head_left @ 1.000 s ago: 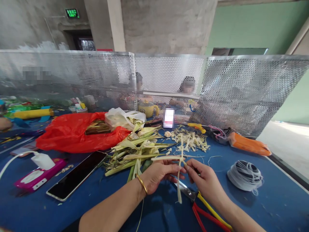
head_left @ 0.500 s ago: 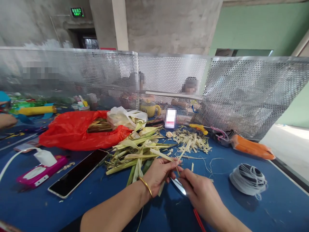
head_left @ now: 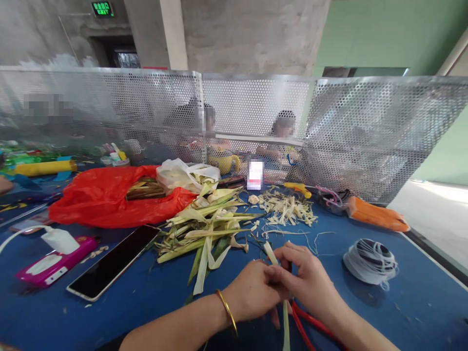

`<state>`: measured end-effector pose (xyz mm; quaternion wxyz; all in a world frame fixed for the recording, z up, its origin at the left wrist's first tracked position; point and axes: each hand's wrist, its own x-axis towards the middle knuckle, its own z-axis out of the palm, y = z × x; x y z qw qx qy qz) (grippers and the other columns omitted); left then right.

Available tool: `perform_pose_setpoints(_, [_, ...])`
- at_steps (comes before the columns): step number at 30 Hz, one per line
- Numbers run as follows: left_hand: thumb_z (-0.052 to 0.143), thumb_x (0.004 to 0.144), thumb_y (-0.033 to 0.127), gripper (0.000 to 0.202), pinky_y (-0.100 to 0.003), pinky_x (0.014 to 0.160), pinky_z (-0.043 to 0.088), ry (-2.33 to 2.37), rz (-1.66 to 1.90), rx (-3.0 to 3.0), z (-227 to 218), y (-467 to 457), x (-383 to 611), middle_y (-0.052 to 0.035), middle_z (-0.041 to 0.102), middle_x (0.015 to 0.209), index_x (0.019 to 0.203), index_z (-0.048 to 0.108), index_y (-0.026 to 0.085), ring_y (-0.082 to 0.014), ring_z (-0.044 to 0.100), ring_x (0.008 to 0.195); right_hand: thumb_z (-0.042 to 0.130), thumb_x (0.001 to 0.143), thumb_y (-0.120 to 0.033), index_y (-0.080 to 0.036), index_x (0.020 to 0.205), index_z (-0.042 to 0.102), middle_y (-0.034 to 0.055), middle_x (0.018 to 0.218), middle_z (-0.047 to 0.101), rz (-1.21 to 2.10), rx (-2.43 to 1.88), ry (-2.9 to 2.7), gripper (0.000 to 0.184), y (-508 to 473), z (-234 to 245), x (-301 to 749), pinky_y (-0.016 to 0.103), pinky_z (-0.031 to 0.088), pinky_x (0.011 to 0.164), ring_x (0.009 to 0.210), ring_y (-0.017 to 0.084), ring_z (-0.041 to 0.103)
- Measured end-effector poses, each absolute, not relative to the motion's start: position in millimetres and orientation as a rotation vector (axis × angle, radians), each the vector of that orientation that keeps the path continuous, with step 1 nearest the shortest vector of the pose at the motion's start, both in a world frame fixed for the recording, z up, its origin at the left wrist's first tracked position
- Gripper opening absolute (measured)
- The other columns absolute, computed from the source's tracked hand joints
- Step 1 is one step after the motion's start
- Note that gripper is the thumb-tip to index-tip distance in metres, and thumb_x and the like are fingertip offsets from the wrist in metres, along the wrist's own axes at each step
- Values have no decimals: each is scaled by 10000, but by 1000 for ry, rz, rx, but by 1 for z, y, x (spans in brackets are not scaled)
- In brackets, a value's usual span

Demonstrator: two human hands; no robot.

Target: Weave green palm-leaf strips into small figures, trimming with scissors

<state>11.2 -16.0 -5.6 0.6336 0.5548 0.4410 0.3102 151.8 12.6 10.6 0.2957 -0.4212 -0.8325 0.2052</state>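
Note:
My left hand, with a gold bangle on the wrist, and my right hand meet low in the middle over the blue table. Both are closed on a pale leaf strip that sticks up between the fingers and hangs down below them. Red-handled scissors lie under my right hand, partly hidden. A pile of green and pale leaf strips lies just beyond my hands.
A red plastic bag with leaves, a white bag, a heap of cut scraps, a coil of white string, a black phone, a pink device. A perforated metal screen with people behind it.
My hands have drawn closer to me and together. The strip, first held up crosswise, now stands gripped between both hands. The camera dipped slightly.

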Motion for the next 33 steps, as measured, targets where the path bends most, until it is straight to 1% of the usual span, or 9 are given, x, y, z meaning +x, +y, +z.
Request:
perform_pose_setpoints(2, [617, 744, 387, 238, -180, 331, 319, 1009, 666, 1221, -5, -17, 13, -37, 666, 616, 702, 663, 157, -90, 496, 343, 582, 853, -333, -198, 639, 554, -27, 615, 534, 740, -1141, -2077, 254, 11, 10, 150, 232, 407, 569, 601, 133, 514])
perform_pose_setpoints(4, [587, 753, 424, 298, -181, 324, 300, 1035, 636, 1153, -4, -14, 12, -58, 684, 651, 653, 641, 148, -90, 501, 346, 541, 877, -330, -200, 675, 540, -21, 636, 551, 721, -1113, -1944, 240, 9, 12, 151, 220, 415, 558, 601, 130, 517])
perform_pose_setpoints(10, [609, 716, 408, 274, -175, 371, 353, 1053, 886, 770, -2, 5, 1, -28, 651, 595, 683, 634, 137, -112, 578, 439, 512, 908, -214, -200, 850, 590, 4, 749, 660, 71, -925, -2135, 99, 4, 13, 155, 259, 402, 667, 666, 143, 585])
perform_pose_setpoints(13, [662, 701, 384, 270, -163, 407, 386, 997, 964, 591, -2, 7, 0, -23, 638, 620, 732, 656, 116, -96, 585, 483, 494, 913, -166, -190, 885, 590, 7, 730, 669, -131, -837, -2213, 103, 3, 11, 151, 293, 383, 736, 634, 139, 587])
perform_pose_setpoints(18, [689, 685, 218, 162, -185, 498, 458, 899, 1041, 497, 1, 6, 0, -22, 623, 631, 802, 678, 106, -104, 597, 543, 411, 940, -160, -200, 888, 605, 22, 769, 685, -308, -854, -2215, 205, -2, 8, 146, 391, 308, 915, 709, 162, 602])
perform_pose_setpoints(23, [667, 589, 66, 232, -239, 650, 510, 773, 1082, 460, 7, 3, -2, -42, 657, 698, 816, 691, 111, -122, 614, 626, 418, 938, -201, -229, 871, 623, 14, 788, 677, -317, -957, -2162, 217, 0, 5, 145, 412, 286, 945, 757, 179, 581])
perform_pose_setpoints(27, [730, 609, 151, 142, -240, 662, 499, 731, 1090, 516, 8, 1, -3, -52, 655, 705, 737, 684, 108, -114, 593, 628, 445, 921, -199, -235, 866, 630, 9, 786, 661, -291, -988, -2159, 197, 1, 2, 145, 416, 286, 957, 765, 180, 567])
perform_pose_setpoints(30, [789, 608, 244, 205, -227, 647, 479, 750, 1100, 578, 5, 2, -1, -40, 636, 674, 716, 676, 111, -107, 581, 616, 445, 921, -195, -233, 863, 635, 11, 787, 657, -287, -983, -2173, 202, 1, 0, 146, 427, 277, 979, 775, 181, 565])
perform_pose_setpoints(33, [818, 574, 291, 269, -220, 639, 462, 781, 1133, 595, 1, 4, -1, -42, 645, 688, 722, 678, 114, -110, 584, 623, 433, 934, -184, -224, 960, 638, 23, 849, 664, -331, -881, -2220, 210, 1, -1, 146, 422, 274, 1001, 841, 188, 566])
